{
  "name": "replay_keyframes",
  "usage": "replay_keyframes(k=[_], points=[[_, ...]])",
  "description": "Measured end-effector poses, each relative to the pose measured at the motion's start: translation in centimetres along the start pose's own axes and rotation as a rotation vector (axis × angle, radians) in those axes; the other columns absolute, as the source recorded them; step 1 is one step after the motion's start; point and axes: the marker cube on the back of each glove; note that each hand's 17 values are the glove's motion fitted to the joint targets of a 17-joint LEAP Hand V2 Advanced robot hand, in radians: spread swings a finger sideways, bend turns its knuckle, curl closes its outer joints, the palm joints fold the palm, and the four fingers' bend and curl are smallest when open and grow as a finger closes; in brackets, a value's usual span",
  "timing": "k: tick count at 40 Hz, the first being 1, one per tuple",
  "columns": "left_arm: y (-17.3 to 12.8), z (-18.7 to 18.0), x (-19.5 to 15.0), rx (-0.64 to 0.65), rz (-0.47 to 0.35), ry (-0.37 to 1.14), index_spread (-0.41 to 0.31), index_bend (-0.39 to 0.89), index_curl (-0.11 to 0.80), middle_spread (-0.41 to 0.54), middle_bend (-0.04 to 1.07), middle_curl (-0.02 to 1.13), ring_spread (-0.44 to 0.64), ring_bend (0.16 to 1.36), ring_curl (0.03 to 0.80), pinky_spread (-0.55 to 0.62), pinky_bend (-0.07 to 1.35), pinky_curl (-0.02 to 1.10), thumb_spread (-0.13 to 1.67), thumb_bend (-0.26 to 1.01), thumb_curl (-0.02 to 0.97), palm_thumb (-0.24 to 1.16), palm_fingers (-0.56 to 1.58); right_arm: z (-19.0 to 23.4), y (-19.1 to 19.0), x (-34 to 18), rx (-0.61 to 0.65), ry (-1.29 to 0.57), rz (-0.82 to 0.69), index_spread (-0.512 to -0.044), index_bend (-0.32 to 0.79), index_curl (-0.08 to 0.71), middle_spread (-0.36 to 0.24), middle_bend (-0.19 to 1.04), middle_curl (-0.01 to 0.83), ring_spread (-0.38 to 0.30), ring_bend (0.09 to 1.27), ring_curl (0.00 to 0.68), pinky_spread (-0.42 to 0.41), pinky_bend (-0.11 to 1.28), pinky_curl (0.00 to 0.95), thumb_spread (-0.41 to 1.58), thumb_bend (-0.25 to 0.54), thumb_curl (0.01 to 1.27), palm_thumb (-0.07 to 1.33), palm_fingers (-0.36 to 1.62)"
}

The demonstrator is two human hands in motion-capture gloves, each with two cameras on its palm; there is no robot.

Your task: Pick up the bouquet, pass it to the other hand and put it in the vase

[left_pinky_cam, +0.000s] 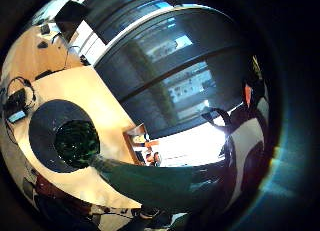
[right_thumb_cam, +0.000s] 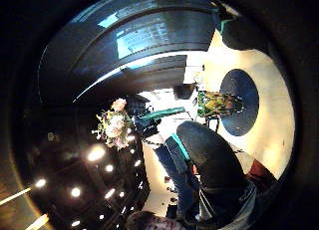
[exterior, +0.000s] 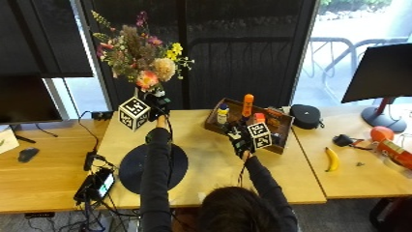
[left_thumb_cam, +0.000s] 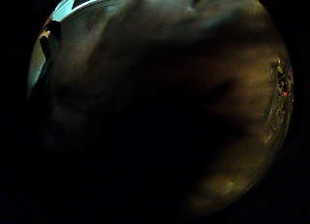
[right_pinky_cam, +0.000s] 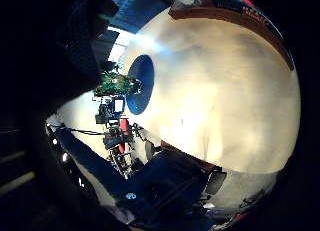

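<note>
The desk (exterior: 212, 159) carries a dark round mat (exterior: 132, 169); the vase (left_pinky_cam: 76, 142) stands on it; the bouquet (exterior: 138, 53) is lifted above the desk's far edge, the left hand (exterior: 156, 107) gripping its stems; the right hand (exterior: 239, 139) hovers nearby, its fingers' state unclear.

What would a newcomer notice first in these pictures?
First the bouquet, raised high above the table's far left edge in the left hand, which grips its stems. Next, the dark round mat under that arm; the green vase stands on it, as the palm views show. The right hand hovers by the tray of bottles, holding nothing.
</note>
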Motion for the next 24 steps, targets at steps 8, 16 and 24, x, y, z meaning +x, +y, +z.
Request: replay_keyframes(k=[8,16,24], points=[[-1.0,0.1,-2.0,0.059,-0.039,-0.026,-0.34,0.25,0.681,-0.355,0.84,0.63,-0.37,0.95,0.514,-0.43,0.75,0.52,0.7,-0.03,0.604,0.85,1.33,0.0,0.9,-0.9,0.192,0.186,-0.138,-0.351,0.19,0.412,-0.255,0.16,0.347,-0.07,0.2,0.377,0.215,0.26,0.349,1.08,-0.027,0.35,0.52,0.57],[-2.3,-0.3,-3.9,0.158,-0.054,-0.061,-0.337,0.23,0.698,-0.348,0.83,0.63,-0.37,0.95,0.513,-0.43,0.76,0.52,0.7,-0.03,0.602,0.85,1.33,-0.6,0.0,0.2,0.258,0.295,-0.216,-0.353,0.19,0.408,-0.258,0.16,0.333,-0.063,0.2,0.369,0.224,0.23,0.343,1.09,-0.022,0.33,0.53,0.59],[-2.2,0.6,-6.2,0.078,-0.096,-0.057,-0.337,0.22,0.715,-0.346,0.83,0.62,-0.36,0.93,0.509,-0.42,0.75,0.52,0.7,-0.03,0.602,0.86,1.31,-0.9,0.8,0.4,0.128,0.151,-0.077,-0.353,0.19,0.405,-0.252,0.16,0.323,-0.055,0.2,0.365,0.23,0.21,0.342,1.09,-0.021,0.33,0.53,0.59]])
